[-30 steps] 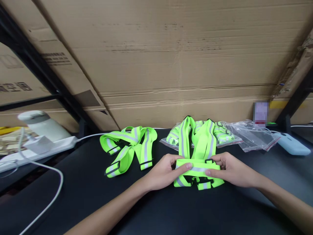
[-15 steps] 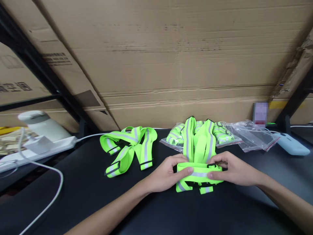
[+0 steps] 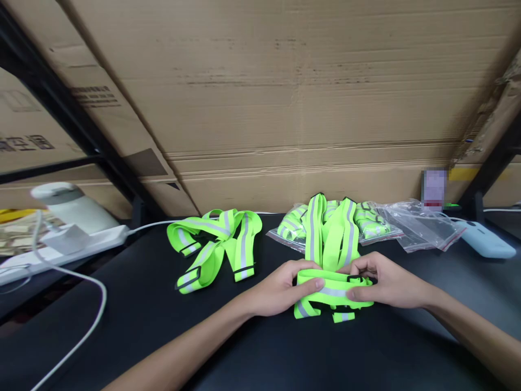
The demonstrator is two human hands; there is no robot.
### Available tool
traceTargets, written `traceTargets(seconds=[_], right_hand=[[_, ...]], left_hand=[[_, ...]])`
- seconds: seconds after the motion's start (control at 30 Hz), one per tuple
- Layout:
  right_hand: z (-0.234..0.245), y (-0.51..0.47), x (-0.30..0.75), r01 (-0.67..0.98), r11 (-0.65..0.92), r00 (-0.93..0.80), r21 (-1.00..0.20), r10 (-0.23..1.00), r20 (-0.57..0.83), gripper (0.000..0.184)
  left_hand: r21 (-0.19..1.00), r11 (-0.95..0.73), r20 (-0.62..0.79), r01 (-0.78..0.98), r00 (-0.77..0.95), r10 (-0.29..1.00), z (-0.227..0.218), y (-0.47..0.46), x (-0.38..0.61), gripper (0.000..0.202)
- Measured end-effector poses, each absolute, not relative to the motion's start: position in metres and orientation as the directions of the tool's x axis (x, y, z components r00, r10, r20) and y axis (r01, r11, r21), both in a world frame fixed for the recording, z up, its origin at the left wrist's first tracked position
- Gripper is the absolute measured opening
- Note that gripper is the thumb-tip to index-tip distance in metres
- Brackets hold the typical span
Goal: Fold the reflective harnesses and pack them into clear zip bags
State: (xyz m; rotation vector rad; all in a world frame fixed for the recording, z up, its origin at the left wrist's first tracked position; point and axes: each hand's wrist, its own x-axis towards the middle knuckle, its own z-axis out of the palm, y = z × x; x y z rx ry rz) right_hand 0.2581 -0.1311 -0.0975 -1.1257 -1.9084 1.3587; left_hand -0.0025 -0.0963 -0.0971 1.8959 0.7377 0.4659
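Observation:
A neon-green reflective strap harness with a grey stripe and black buckles lies folded at the front of the table. My left hand grips the left end of its crosswise band, thumb in front and fingers behind. At the band's right end, beside a black buckle, my right hand pinches it with thumb and bent fingers. Two long straps run back from the band, over bagged green straps. Off to the left rests another loose green reflective strap harness.
Clear plastic bags and a light-blue case-like object lie at the right. On the left are a white power strip, a white cable and a pale bottle. Cardboard stands behind the black table.
The held band has shifted very slightly right. My right fingers have curled and shifted a little at the buckle end; my left hand keeps its grip.

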Motion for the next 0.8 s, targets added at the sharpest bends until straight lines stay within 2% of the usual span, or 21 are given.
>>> traceTargets(seconds=[0.13, 0.27, 0.47, 0.5, 0.67, 0.8], right_hand=[[-0.100, -0.128, 0.261, 0.314, 0.201, -0.519, -0.928, 0.855, 0.010, 0.025], [-0.099, -0.126, 0.263, 0.418, 0.302, -0.528, -0.857, 0.848, 0.041, 0.025], [-0.095, -0.126, 0.258, 0.490, 0.401, -0.502, -0.774, 0.856, 0.125, 0.048], [-0.095, -0.126, 0.257, 0.497, 0.408, -0.499, -0.766, 0.857, 0.133, 0.047], [-0.107, -0.123, 0.257, 0.530, 0.420, -0.425, -0.736, 0.883, 0.198, 0.019], [-0.112, -0.123, 0.258, 0.593, 0.600, -0.471, -0.536, 0.799, 0.374, 0.022]], left_hand=[[0.885, -0.336, -0.011, 0.324, 0.734, 0.679, -0.097, -0.095, -0.002, 0.038], [0.855, -0.414, 0.084, 0.312, 0.703, 0.706, -0.100, -0.094, 0.000, 0.030], [0.825, -0.456, 0.137, 0.335, 0.665, 0.734, -0.103, -0.096, 0.002, 0.027], [0.823, -0.463, 0.144, 0.329, 0.666, 0.731, -0.103, -0.097, 0.003, 0.028], [0.814, -0.483, 0.169, 0.322, 0.665, 0.728, -0.107, -0.095, 0.006, 0.031], [0.803, -0.468, 0.203, 0.369, 0.569, 0.797, -0.115, -0.094, 0.012, 0.021]])
